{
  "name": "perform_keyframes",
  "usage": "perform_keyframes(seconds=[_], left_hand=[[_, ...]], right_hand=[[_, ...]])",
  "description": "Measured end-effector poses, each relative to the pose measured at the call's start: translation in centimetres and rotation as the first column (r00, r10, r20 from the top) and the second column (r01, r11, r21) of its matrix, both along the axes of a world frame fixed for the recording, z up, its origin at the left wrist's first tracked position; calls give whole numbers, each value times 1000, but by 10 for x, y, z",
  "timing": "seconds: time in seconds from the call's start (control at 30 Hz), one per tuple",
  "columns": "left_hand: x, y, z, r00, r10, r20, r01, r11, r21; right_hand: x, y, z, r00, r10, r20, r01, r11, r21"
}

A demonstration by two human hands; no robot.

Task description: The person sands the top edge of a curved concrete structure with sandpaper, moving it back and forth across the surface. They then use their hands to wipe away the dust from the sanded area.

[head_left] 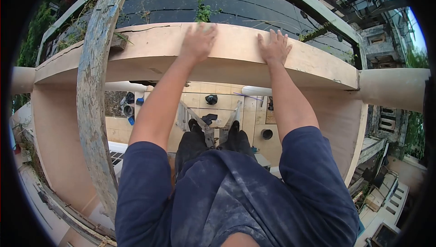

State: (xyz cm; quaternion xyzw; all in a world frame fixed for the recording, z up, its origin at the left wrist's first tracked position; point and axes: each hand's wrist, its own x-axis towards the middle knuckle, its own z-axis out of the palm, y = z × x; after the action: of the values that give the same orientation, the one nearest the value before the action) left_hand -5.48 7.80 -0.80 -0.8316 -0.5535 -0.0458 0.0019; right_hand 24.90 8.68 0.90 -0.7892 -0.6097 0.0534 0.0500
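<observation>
Both arms reach forward onto a cream-painted concrete beam [236,42]. My left hand [199,41] rests palm down on its top, slightly blurred, with the fingers stretched toward the far edge. To its right, my right hand [275,47] lies on the same beam with the fingers spread. Neither hand holds anything. A small green plant [203,12] grows just beyond my left hand. Below, my feet stand on a ladder [183,116], high above the tiled floor.
A weathered wooden plank [93,70] with peeling paint crosses on the left. A wood block [119,41] sits by it on the beam. Dark roofing [254,2] lies beyond. On the floor far below are a black bag [211,99] and a dark bucket [266,134].
</observation>
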Motion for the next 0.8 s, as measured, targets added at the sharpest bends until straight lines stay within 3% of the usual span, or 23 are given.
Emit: perform_keyframes(seconds=[0.07,0.13,0.27,0.3,0.33,0.4,0.47,0.57,0.67,0.7,0.73,0.8], left_hand=[[37,-11,-3,994,-74,80,76,997,-28],[20,-15,-9,988,-48,144,57,997,-58],[-72,-6,0,922,356,152,-362,932,12],[-73,-11,1,923,363,127,-370,929,34],[-64,-16,-1,930,348,115,-353,935,23],[-33,-27,-4,995,-95,23,95,995,28],[-36,-32,5,986,-150,74,150,989,14],[-118,-14,0,979,202,-10,-200,973,117],[-142,-25,-4,957,288,-18,-283,949,137],[-126,-37,-3,989,147,21,-148,979,139],[-108,-53,-1,988,152,18,-153,978,141],[-76,-74,0,975,-185,123,178,982,66]], right_hand=[[-6,0,-9,998,-63,-31,63,998,20],[-18,-17,-9,997,-72,40,72,997,4],[-20,-11,0,994,-104,17,104,993,-51],[-19,-12,-3,996,-92,19,93,995,-20],[-18,-9,-6,997,-77,21,77,997,28],[-16,-11,-8,997,-74,9,73,997,31],[-14,-7,-10,997,-73,8,73,997,27],[-15,-6,-10,997,-77,19,76,997,26],[-14,-4,-14,997,-68,41,67,997,25],[-14,-5,-12,997,-63,38,62,998,26],[-17,-6,-13,998,-58,35,57,998,28],[-14,-5,-11,997,-67,28,67,997,26]])
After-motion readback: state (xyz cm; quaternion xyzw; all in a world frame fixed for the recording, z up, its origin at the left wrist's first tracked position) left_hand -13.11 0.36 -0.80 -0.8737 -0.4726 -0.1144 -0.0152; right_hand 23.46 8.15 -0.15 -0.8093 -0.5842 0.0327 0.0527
